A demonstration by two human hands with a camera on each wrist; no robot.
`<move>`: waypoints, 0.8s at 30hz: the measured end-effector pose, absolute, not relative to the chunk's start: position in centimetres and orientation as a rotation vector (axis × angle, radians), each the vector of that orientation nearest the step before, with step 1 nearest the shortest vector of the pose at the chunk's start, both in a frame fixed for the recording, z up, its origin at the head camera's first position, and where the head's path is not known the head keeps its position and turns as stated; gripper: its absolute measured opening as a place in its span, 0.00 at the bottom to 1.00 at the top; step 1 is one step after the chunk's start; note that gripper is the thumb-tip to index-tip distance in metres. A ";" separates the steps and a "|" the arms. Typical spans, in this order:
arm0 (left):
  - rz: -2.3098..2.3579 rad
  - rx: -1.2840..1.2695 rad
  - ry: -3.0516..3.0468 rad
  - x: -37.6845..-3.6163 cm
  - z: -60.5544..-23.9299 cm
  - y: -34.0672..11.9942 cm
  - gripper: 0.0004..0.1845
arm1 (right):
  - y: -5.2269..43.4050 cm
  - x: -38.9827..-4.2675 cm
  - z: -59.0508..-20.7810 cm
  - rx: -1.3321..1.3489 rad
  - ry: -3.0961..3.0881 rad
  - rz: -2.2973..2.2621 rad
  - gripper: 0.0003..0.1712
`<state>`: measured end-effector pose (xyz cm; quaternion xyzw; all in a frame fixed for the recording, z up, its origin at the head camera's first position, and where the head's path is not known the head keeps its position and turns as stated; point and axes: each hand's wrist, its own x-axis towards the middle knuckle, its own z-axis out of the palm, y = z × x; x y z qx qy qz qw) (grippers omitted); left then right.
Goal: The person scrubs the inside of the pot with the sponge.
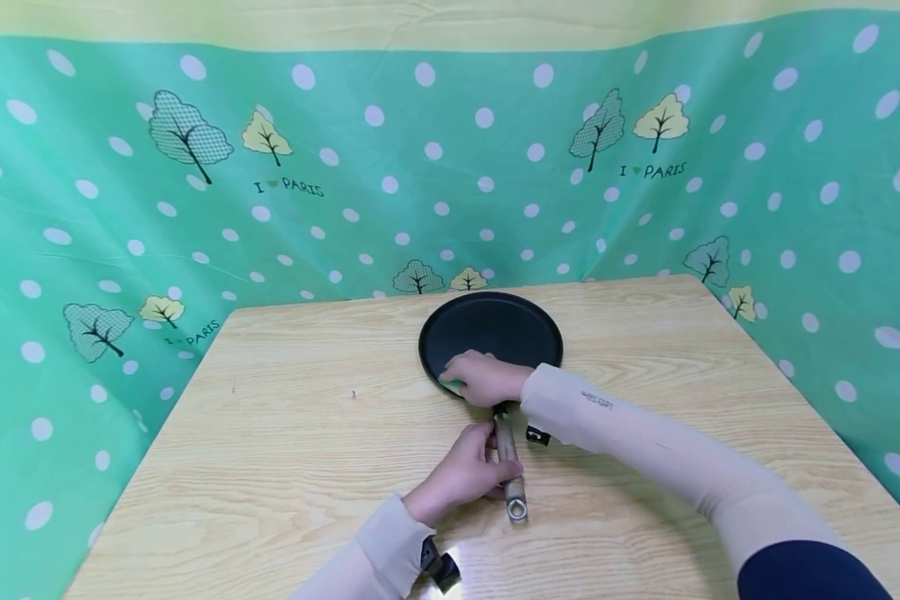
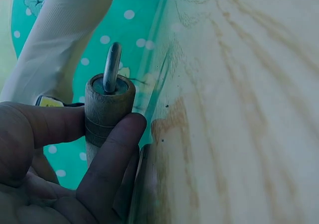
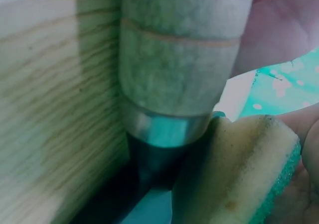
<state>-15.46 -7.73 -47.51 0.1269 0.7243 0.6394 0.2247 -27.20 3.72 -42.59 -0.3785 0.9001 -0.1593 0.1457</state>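
A flat black round pan (image 1: 495,329) lies on the wooden table with its wooden handle (image 1: 506,446) pointing toward me. My left hand (image 1: 468,471) grips that handle, thumb on one side and fingers on the other, near the metal hanging ring (image 2: 112,67) at its end. Over the pan's near left rim, my right hand (image 1: 483,377) holds a sponge (image 3: 244,169), yellowish with a green scouring side. In the head view only a green edge of the sponge shows under the fingers. The right wrist view has the sponge close beside the handle's metal collar (image 3: 167,129).
The light wooden table (image 1: 307,400) reaches back to a green polka-dot curtain (image 1: 390,167) that hangs behind and along both sides. Dark wrist cameras show at the left cuff (image 1: 438,565) and by the right cuff (image 1: 537,435). My right forearm crosses the table's right half.
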 end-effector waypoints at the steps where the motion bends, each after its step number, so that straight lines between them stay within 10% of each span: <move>1: 1.764 0.351 1.997 -15.4 -47.5 -7.7 0.22 | 3.6 -27.3 -42.6 -1.080 2.591 -0.470 0.26; 14: 1.759 0.371 2.002 -15.4 -47.6 -7.7 0.23 | 1.8 -28.6 -43.3 -1.107 2.644 -0.453 0.14; 24: 1.774 0.339 1.987 -15.4 -47.6 -7.6 0.29 | 0.1 -30.3 -42.9 -1.004 2.649 -0.497 0.25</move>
